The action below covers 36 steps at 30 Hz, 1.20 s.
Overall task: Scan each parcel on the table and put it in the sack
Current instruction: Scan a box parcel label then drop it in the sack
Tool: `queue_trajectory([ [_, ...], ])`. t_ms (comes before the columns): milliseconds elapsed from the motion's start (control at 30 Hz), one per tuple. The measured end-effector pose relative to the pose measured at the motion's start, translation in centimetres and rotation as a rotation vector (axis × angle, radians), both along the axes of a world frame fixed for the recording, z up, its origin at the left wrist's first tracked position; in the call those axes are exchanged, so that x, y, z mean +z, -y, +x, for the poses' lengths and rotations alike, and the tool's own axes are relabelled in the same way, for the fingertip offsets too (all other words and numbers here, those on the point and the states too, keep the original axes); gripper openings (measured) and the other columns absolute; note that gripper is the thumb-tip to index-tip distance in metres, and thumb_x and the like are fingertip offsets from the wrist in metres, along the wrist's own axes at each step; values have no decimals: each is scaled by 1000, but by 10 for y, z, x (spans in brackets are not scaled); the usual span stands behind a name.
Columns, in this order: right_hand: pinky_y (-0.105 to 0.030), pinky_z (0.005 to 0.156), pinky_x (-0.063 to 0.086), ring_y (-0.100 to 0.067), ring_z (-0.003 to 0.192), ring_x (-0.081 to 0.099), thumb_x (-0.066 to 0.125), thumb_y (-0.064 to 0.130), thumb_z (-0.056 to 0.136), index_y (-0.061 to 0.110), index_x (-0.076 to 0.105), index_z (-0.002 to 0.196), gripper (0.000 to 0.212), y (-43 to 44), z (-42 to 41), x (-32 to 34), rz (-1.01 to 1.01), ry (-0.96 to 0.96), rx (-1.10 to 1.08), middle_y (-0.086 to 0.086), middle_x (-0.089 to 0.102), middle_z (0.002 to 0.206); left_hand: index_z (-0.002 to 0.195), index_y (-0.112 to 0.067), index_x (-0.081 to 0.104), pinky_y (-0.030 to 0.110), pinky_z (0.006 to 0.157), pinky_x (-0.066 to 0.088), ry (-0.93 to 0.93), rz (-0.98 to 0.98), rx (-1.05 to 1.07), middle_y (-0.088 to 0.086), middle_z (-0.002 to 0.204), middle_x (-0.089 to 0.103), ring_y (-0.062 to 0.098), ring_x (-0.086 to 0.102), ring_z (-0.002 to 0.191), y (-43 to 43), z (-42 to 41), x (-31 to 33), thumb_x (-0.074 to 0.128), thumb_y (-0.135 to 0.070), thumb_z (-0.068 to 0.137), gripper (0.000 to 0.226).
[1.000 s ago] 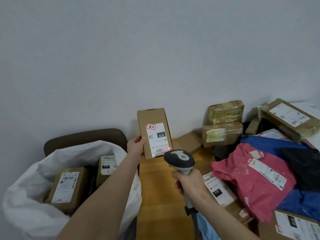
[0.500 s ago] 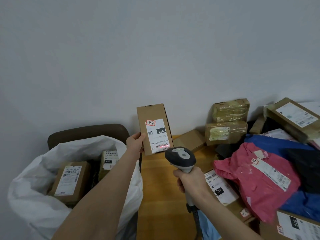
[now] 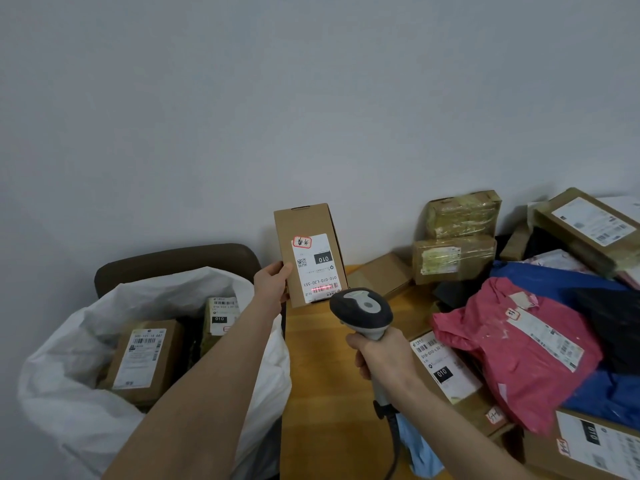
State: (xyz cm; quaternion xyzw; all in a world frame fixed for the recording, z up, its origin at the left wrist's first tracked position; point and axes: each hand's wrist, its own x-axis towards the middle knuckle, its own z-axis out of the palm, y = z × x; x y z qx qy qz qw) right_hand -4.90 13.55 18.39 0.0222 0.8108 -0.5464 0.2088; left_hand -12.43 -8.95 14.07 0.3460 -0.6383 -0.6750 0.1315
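My left hand (image 3: 272, 282) grips a small brown cardboard parcel (image 3: 304, 230) upright by its left edge, label facing me, above the table's far left corner. A red scan line glows across the barcode at the label's bottom. My right hand (image 3: 381, 355) grips the handle of a grey and black barcode scanner (image 3: 362, 308), its head pointing at that label from just below. The white sack (image 3: 69, 368) stands open at the left, with two labelled cardboard boxes (image 3: 145, 358) visible inside.
A wooden table (image 3: 318, 375) carries a heap at the right: a pink mailer bag (image 3: 512, 358), blue bags (image 3: 554, 278), black bags, taped boxes (image 3: 453, 237) against the wall, and labelled cartons (image 3: 588, 223). A dark chair back (image 3: 173, 261) rises behind the sack.
The parcel and scanner keep the same pose relative to each other. The red scan line has stayed on the barcode. The view has shifted slightly.
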Motion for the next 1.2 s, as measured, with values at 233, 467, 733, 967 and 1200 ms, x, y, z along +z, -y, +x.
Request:
queue_trajectory([
  [233, -26, 51, 47, -13, 42, 52, 68, 14, 86, 7, 62, 70, 18, 22, 2, 0, -145, 54, 71, -5, 60, 52, 130, -13, 53, 31, 69, 52, 8, -20, 21, 0, 113, 64, 15, 61, 86, 15, 17, 5, 56, -22, 96, 36],
  [467, -26, 45, 45, -15, 41, 52, 67, 11, 87, 6, 63, 74, 15, 84, -22, -3, -325, 159, 54, -5, 60, 50, 130, -15, 54, 38, 75, 53, 88, -3, 70, 4, 117, 64, 21, 61, 98, 81, 70, 8, 59, -21, 94, 37],
  [733, -28, 47, 44, -17, 41, 51, 67, 9, 87, 3, 63, 83, 9, 168, -43, -25, -347, 298, 81, -8, 61, 51, 133, -14, 53, 46, 89, 53, 338, -497, 272, 11, 121, 64, 27, 63, 103, 199, 160, 14, 58, -25, 94, 41],
  [967, -27, 46, 45, -15, 43, 52, 65, 9, 88, 5, 61, 82, 8, 197, -48, -54, -295, 387, 51, -9, 59, 56, 138, -11, 43, 44, 96, 47, 583, -477, 113, 16, 128, 58, 32, 57, 113, 201, 161, -57, 58, -21, 93, 49],
  [1200, -26, 50, 47, -15, 48, 54, 68, 11, 87, 7, 60, 81, 11, 198, -67, -77, -227, 396, -32, -7, 60, 56, 144, -29, 32, 45, 103, 40, 866, -1043, -214, 10, 145, 32, 31, 32, 133, 175, 126, -90, 63, -35, 88, 64],
])
